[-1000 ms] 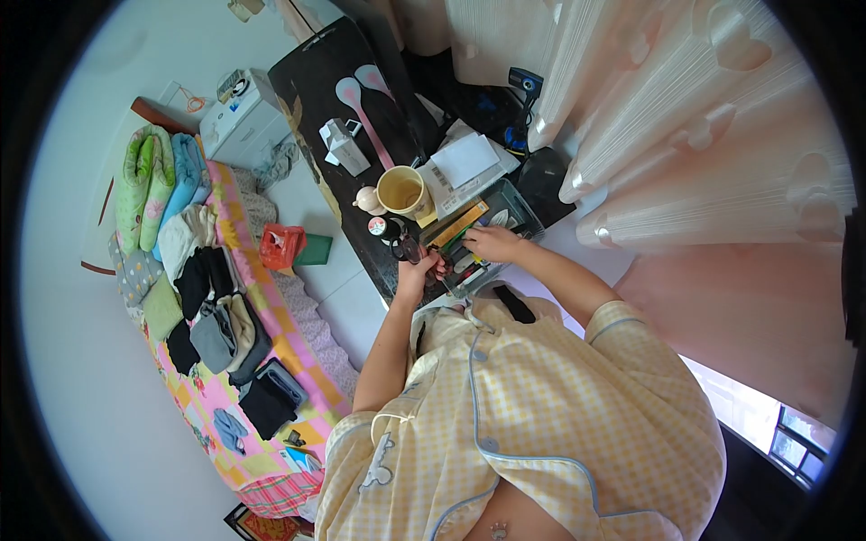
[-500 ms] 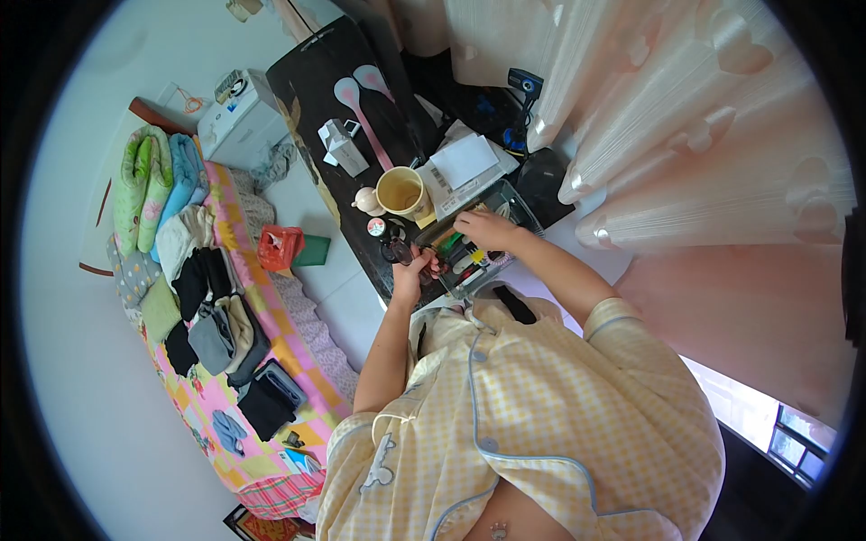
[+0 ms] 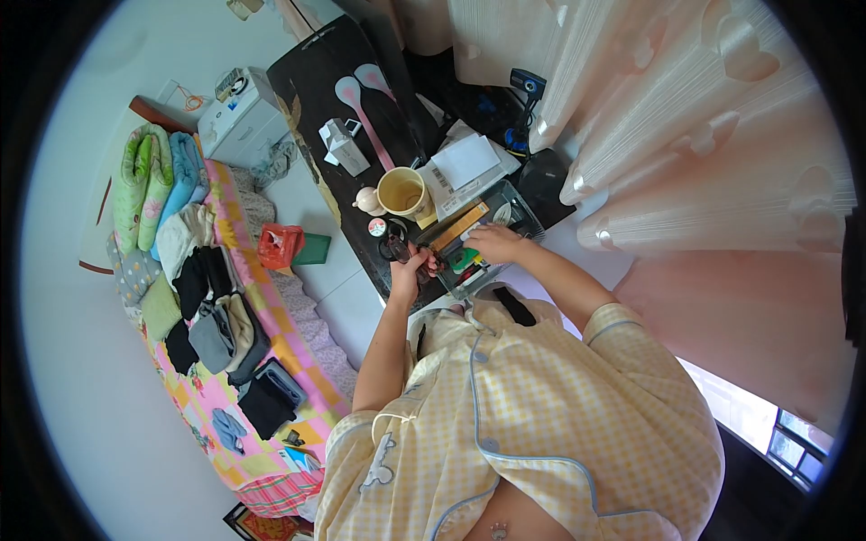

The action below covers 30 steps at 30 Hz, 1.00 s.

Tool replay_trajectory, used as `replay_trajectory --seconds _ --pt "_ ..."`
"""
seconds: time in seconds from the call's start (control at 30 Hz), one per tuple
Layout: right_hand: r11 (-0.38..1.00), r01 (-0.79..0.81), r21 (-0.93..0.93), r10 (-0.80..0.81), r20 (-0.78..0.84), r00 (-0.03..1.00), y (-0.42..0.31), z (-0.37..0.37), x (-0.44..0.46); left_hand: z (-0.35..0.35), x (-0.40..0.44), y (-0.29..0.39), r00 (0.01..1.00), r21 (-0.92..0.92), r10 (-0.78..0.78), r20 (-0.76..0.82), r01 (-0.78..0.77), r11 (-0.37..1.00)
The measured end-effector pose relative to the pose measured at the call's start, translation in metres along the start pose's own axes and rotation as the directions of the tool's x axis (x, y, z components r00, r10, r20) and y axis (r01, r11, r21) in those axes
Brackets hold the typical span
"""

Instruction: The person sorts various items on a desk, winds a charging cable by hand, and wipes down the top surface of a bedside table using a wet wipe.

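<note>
My left hand (image 3: 410, 270) is closed around a dark brown, shiny thing (image 3: 400, 248) at the near left end of a clear plastic bin (image 3: 462, 290). What kind of thing it is I cannot make out. Inside the bin, my right hand (image 3: 496, 243) reaches down with bent fingers; its fingertips are partly hidden among small items. A green item (image 3: 464, 261) lies just below those fingers. Along the bin's far side rests a long orange-yellow strip (image 3: 460, 226). A small round red-and-white item (image 3: 377, 227) sits beyond my left hand.
On the dark desk (image 3: 311, 77) stand a yellowish mug (image 3: 402, 192), a small white box (image 3: 345, 149), pink-handled paddles (image 3: 348, 91), papers (image 3: 465, 162) and a webcam (image 3: 527, 83). Curtains (image 3: 667, 135) hang at right. Left, a bed (image 3: 311, 361) bears folded clothes (image 3: 216, 335).
My right hand has shifted slightly right and toward me within the bin, uncovering more of the orange-yellow strip. The green item shows lower down. My left hand stays nearly in place.
</note>
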State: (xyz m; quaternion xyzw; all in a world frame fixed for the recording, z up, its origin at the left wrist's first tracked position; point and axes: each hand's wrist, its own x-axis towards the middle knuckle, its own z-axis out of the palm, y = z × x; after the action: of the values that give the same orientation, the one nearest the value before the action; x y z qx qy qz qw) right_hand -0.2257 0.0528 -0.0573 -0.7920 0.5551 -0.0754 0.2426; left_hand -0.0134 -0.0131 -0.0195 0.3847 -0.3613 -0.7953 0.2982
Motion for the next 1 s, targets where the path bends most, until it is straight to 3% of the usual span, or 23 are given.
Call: replay_trajectory --seconds 0.2,0.27,0.3,0.37,0.5,0.6,0.7,0.87,1.0 --pt "0.999 0.032 -0.013 -0.032 0.016 0.999 0.0 0.001 0.001 -0.003 0.003 -0.003 1.0 0.018 -0.007 0.014 0.006 1.0" --pt "0.996 -0.082 0.04 0.087 -0.156 0.984 0.0 0.002 0.001 -0.002 0.002 0.0 1.0 0.066 -0.023 0.001 0.023 0.998" --pt "0.996 -0.081 0.041 0.086 -0.157 0.984 -0.001 -0.001 -0.001 -0.001 0.001 0.001 1.0 0.067 -0.022 0.0 0.022 0.998" --pt "0.975 -0.201 -0.097 0.177 -0.212 0.961 -0.003 -0.007 -0.003 0.001 0.001 0.003 1.0 0.079 -0.023 0.011 0.022 0.997" --pt "0.941 -0.314 -0.128 0.283 -0.212 0.935 -0.005 -0.009 -0.001 0.0 0.002 0.002 1.0 0.078 -0.018 0.023 0.017 0.997" --pt "0.956 -0.288 -0.054 0.272 -0.197 0.942 -0.001 0.002 0.001 0.002 0.002 0.003 1.0 0.09 -0.006 0.021 0.004 0.996" --pt "0.981 -0.182 -0.065 0.163 -0.227 0.96 0.004 0.008 0.002 0.002 0.003 0.002 0.999 0.091 -0.001 0.032 -0.002 0.996" --pt "0.937 -0.344 0.061 0.349 -0.221 0.911 0.004 0.017 0.012 0.002 0.003 0.001 0.999 0.077 0.007 0.031 -0.01 0.997" --pt "0.923 -0.384 0.025 0.383 -0.157 0.91 -0.003 0.011 0.01 0.001 0.001 0.002 1.0 0.081 -0.001 0.012 0.0 0.997"
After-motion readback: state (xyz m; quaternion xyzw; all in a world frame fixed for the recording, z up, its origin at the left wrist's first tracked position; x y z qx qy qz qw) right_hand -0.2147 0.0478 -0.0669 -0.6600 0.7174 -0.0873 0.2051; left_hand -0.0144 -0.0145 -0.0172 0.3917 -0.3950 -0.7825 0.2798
